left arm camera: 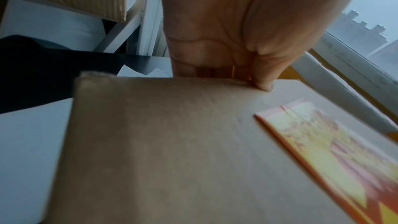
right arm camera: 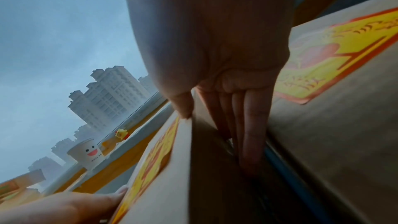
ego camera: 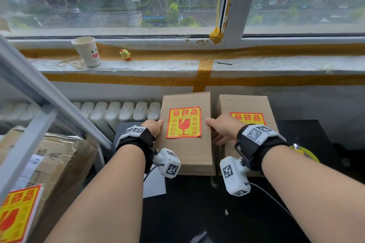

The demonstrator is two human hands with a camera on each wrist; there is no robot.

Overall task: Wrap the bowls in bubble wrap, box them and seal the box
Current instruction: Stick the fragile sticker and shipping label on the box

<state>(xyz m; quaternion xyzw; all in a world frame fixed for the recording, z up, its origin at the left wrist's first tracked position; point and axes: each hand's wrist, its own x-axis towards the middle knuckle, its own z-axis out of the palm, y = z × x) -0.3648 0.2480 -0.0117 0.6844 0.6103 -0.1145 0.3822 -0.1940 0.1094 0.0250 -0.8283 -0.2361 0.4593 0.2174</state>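
A closed cardboard box [ego camera: 185,150] with a red and yellow fragile sticker [ego camera: 184,122] stands on the black table [ego camera: 197,213]. My left hand [ego camera: 153,127] grips its left edge, thumb on the top [left arm camera: 263,84] and fingers down the side, hidden. My right hand [ego camera: 223,127] grips the right edge. Its thumb hooks over the top and its fingers [right arm camera: 252,134] reach straight down into the narrow gap beside a second stickered box [ego camera: 245,104]. No bowls or bubble wrap are in view.
A paper cup [ego camera: 87,52] and a yellow chick toy [ego camera: 125,54] stand on the window sill. A large carton [ego camera: 55,162], a pile of stickers [ego camera: 17,213] and a white shelf frame [ego camera: 39,94] fill the left. A yellow tape roll [ego camera: 304,154] lies right.
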